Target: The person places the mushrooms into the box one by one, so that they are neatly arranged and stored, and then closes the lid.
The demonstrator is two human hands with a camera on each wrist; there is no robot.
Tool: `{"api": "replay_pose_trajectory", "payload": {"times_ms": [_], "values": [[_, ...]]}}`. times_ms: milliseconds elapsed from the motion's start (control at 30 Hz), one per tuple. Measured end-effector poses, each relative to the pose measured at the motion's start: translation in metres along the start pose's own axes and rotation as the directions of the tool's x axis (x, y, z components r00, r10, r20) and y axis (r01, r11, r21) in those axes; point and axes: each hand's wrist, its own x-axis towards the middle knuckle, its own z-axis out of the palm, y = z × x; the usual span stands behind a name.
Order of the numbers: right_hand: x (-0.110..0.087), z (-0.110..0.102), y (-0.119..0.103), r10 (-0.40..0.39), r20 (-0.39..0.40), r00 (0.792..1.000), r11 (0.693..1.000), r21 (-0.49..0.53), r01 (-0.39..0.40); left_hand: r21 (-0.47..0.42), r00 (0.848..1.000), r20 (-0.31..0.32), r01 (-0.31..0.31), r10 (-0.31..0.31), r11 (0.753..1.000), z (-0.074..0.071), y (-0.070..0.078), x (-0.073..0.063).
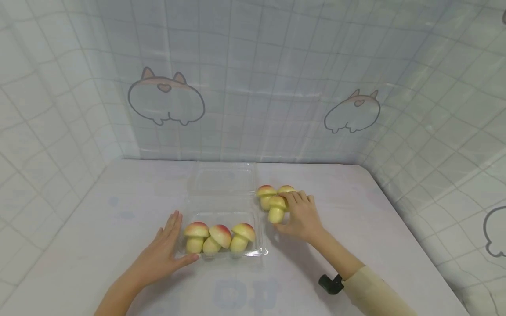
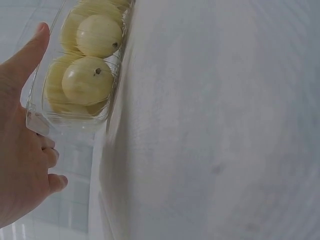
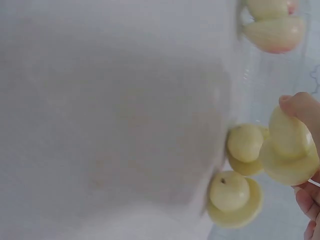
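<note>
A clear plastic clamshell box lies with its lid folded back. Three yellow toy mushrooms with red-tinged caps, one of them the middle mushroom, sit in a row in its front part. My left hand rests along the box's left side, fingers straight and thumb at the front edge. To the right of the box, my right hand pinches another toy mushroom between thumb and fingers. Close behind it stand two more, a left mushroom and a right mushroom, partly hidden by the hand.
A black angled piece shows beside the right sleeve. The pale cloth-covered table meets a grid-patterned curtain at the back and sides.
</note>
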Motion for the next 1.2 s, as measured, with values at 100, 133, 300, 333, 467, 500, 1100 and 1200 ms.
{"api": "replay_pose_trajectory", "payload": {"times_ms": [100, 133, 300, 333, 467, 500, 1100, 1200], "values": [[0.005, -0.006, -0.002, 0.017, -0.008, 1.0, 1.0, 0.01, -0.017, 0.002, 1.0, 0.005, 0.003, -0.003, 1.0, -0.001, 0.0, 0.0], [0.007, -0.008, -0.003, 0.018, -0.009, 1.0, 1.0, 0.016, -0.018, 0.001, 1.0, 0.006, 0.004, -0.004, 1.0, -0.001, 0.0, 0.0], [0.013, -0.012, -0.011, 0.0, -0.031, 1.0, 0.998, 0.055, 0.001, -0.003, 1.0, 0.004, 0.003, -0.003, 1.0, -0.001, 0.001, 0.0], [0.015, -0.012, -0.013, -0.005, -0.039, 0.999, 0.998, 0.06, 0.008, -0.003, 1.0, 0.005, 0.004, -0.004, 1.0, -0.001, 0.001, 0.0], [0.021, -0.012, -0.02, -0.023, -0.067, 0.997, 0.997, 0.066, 0.027, 0.005, 1.0, 0.004, 0.005, -0.005, 1.0, -0.001, 0.001, 0.0], [0.022, -0.012, -0.021, -0.027, -0.074, 0.997, 0.997, 0.069, 0.032, 0.007, 1.0, 0.002, 0.004, -0.004, 1.0, -0.001, 0.001, -0.001], [0.051, -0.012, -0.053, -0.144, -0.031, 0.989, 0.985, 0.092, 0.147, 0.005, 1.0, -0.023, -0.006, 0.006, 1.0, 0.001, -0.001, -0.001], [0.056, -0.01, -0.059, -0.171, -0.018, 0.985, 0.981, 0.088, 0.172, 0.005, 1.0, -0.023, -0.004, 0.004, 1.0, 0.002, -0.001, -0.001]]}}
